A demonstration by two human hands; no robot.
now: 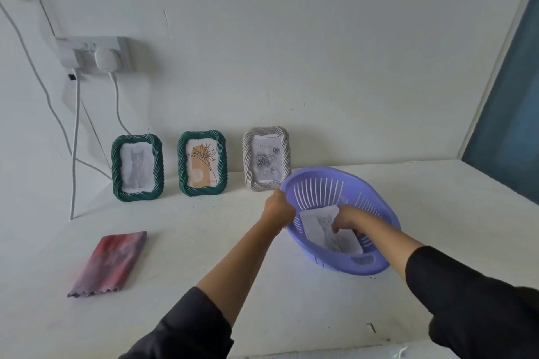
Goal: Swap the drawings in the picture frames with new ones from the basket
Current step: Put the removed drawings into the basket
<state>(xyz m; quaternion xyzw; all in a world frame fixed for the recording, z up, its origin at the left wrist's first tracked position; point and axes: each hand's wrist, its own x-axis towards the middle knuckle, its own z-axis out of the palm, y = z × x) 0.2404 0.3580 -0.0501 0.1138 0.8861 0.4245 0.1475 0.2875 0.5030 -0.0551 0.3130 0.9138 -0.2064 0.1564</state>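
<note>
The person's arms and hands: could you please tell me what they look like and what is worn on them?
Both arms wear loose black long sleeves, the left sleeve ending near the elbow, the right sleeve partway down the forearm. The left hand and right hand are bare: no gloves, rings, watch or markings show.

The basket (338, 172) is being shown as smooth lilac plastic with a faint sheen, and the drawing (316, 227) inside it as thin matt paper. The left green frame (115, 167), middle green frame (182, 163) and pale frame (248, 163) are being seen with ribbed, rope-like surfaces. The folded cloth (109, 264) is being shown as soft matt fabric on a matt white table (204, 242).
</note>
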